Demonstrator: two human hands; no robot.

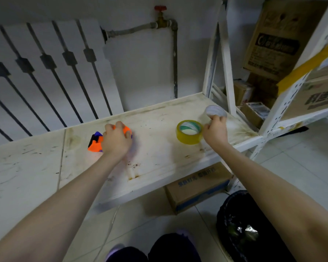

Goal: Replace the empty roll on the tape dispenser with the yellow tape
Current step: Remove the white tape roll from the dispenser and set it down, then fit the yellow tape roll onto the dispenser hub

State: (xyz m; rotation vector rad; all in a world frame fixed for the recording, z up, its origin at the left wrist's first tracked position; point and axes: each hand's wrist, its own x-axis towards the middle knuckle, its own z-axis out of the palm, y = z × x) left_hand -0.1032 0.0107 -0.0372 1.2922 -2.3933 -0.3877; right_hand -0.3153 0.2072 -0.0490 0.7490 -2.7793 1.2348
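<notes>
An orange, black and blue tape dispenser [95,143] lies on the white shelf board [155,157], and my left hand [116,140] rests on top of it, fingers curled over its body. To the right sits the yellow tape roll [189,132], flat on the board. My right hand [215,129] is just right of the roll and pinches the rim of an empty greyish-white roll core [215,110], held just above the board's far right corner.
A white radiator [45,72] and a pipe with a red valve [160,8] line the wall behind. Metal rack uprights [225,59] and cardboard boxes [273,40] stand at right. A box [197,188] and a black bin [240,224] sit on the floor below.
</notes>
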